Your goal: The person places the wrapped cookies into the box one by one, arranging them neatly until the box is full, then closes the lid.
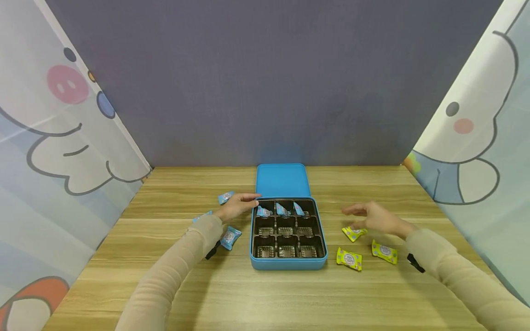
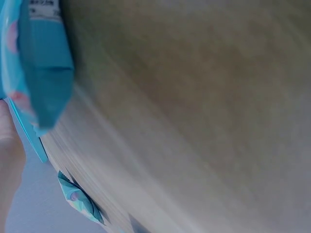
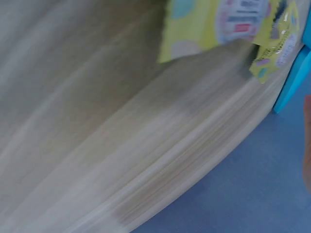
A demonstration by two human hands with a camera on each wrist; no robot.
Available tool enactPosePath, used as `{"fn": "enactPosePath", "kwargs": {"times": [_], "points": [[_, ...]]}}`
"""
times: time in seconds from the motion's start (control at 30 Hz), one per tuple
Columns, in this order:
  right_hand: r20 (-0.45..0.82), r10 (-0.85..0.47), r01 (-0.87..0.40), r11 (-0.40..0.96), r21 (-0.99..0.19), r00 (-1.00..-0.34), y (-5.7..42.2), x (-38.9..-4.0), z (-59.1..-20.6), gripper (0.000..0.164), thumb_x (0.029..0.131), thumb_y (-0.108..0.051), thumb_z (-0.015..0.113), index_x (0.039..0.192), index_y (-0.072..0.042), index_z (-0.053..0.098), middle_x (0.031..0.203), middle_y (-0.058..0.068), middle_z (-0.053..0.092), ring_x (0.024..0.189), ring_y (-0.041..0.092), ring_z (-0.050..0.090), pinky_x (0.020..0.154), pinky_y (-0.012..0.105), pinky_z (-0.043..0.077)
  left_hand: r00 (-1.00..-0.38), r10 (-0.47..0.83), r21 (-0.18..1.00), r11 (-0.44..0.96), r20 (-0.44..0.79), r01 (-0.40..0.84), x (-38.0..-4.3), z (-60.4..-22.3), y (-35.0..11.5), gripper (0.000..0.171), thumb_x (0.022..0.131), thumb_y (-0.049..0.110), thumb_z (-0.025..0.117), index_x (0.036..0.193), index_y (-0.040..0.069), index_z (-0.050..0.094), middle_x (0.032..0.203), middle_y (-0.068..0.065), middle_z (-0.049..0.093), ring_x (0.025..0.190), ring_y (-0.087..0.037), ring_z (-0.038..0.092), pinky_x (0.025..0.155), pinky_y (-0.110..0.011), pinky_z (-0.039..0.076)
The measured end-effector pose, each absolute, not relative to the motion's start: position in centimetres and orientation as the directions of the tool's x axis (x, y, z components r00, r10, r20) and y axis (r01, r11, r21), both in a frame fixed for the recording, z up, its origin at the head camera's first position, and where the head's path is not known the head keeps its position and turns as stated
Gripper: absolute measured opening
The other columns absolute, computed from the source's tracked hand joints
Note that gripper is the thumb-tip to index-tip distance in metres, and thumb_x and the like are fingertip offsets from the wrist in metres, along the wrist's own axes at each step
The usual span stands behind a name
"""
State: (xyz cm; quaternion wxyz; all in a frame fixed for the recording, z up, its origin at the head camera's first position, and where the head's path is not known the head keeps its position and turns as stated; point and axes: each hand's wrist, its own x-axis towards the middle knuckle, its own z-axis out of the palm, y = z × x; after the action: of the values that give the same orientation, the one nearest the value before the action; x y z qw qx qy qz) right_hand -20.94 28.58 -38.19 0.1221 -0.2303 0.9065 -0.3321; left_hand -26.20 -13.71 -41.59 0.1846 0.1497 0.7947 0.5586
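A blue box [image 1: 288,264] with a dark tray of small compartments stands in the middle of the table. Blue wrapped candies [image 1: 264,212] lie in its back row, one per compartment. My left hand [image 1: 237,206] touches the box's back left corner, fingers stretched along the rim. Loose blue candies [image 1: 230,237] lie around that wrist, one large in the left wrist view. Over on the right, my right hand [image 1: 377,218] hovers with loosely extended fingers above a yellow candy [image 1: 353,233], partly covering it. Two more yellow candies [image 1: 349,259] lie nearer the front.
The box's blue lid [image 1: 283,180] lies behind it, toward the grey back panel [image 1: 273,82]. Printed cartoon curtains [image 1: 62,115] flank the wood-grain table [image 1: 265,303] on both sides.
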Motion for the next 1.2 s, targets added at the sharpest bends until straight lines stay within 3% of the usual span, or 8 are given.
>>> {"fn": "enactPosePath", "kwargs": {"times": [0.37,0.73,1.2], "points": [[-0.105,-0.539,-0.335,0.651,-0.681,-0.836,29.8,-20.7,-39.4,0.048,0.076,-0.017,0.072,0.118,0.002,0.057,0.12,0.018,0.058,0.113,0.039,0.052,0.093,0.053,0.043,-0.89,0.435,0.943,0.333,-0.139,0.015,-26.1,-41.6,-13.6,0.044,0.09,0.03,0.057,0.132,0.017,0.05,0.14,-0.007,0.042,0.124,-0.027,0.045,0.103,-0.041,0.041],[-0.138,-0.566,-0.342,0.655,-0.674,-0.813,29.4,-20.7,-40.1,0.047,0.074,-0.007,0.071,0.118,0.001,0.057,0.113,0.01,0.064,0.112,0.037,0.053,0.096,0.057,0.039,-0.884,0.444,0.942,0.336,-0.15,0.009,-26.1,-41.6,-13.7,0.046,0.09,0.029,0.057,0.133,0.016,0.048,0.14,-0.005,0.042,0.125,-0.027,0.044,0.105,-0.042,0.038],[-0.116,-0.525,-0.385,0.74,-0.552,-0.843,29.8,-20.9,-40.6,0.045,0.071,-0.008,0.074,0.114,-0.006,0.062,0.115,0.012,0.062,0.11,0.034,0.054,0.089,0.049,0.047,-0.888,0.436,0.94,0.342,-0.143,0.016,-26.2,-41.7,-13.8,0.044,0.091,0.029,0.056,0.132,0.016,0.049,0.141,-0.005,0.041,0.125,-0.027,0.045,0.104,-0.041,0.04]]}}
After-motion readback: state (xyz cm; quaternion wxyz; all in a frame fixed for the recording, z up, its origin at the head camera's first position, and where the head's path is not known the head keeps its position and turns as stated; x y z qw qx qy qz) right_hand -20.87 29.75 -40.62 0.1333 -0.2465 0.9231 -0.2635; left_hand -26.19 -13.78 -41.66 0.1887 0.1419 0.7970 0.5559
